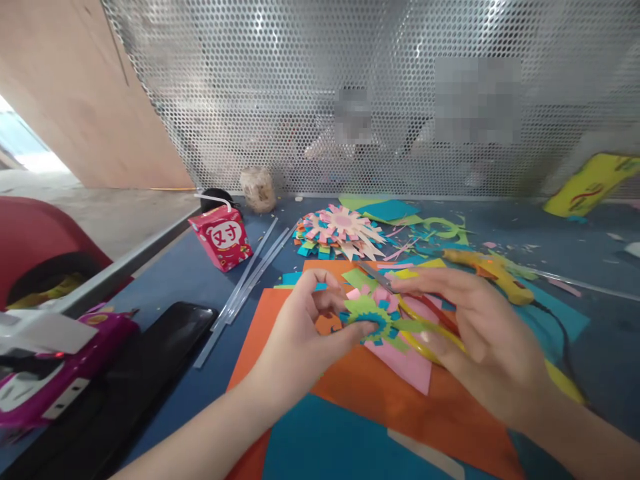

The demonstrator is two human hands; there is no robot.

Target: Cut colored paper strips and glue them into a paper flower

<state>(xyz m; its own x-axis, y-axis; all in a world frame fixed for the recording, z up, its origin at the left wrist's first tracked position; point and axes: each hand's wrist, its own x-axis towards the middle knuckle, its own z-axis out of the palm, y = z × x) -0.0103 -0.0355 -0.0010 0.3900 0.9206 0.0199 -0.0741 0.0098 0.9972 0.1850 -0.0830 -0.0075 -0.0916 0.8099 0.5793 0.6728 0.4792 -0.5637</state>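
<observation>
My left hand (305,330) pinches a small layered paper flower (377,320), green and blue with fringed edges, its thumb lying across the centre. To the right of it, my right hand (465,327) curves around a pair of scissors (447,313) with red and yellow handles. The blades point up and left, and the index fingertip lies along them. My right thumb is at the end of a green paper strip that reaches out from the flower; whether it grips the strip is hard to make out. Pink paper (400,370) and orange sheets (365,407) lie beneath both hands.
Finished paper flowers (340,227) are piled behind the hands. A yellow glue gun (493,270) with a black cord lies at right. Clear glue sticks (255,277), a red drink carton (223,237) and a black phone (165,360) are at left. A perforated metal panel (280,100) stands behind.
</observation>
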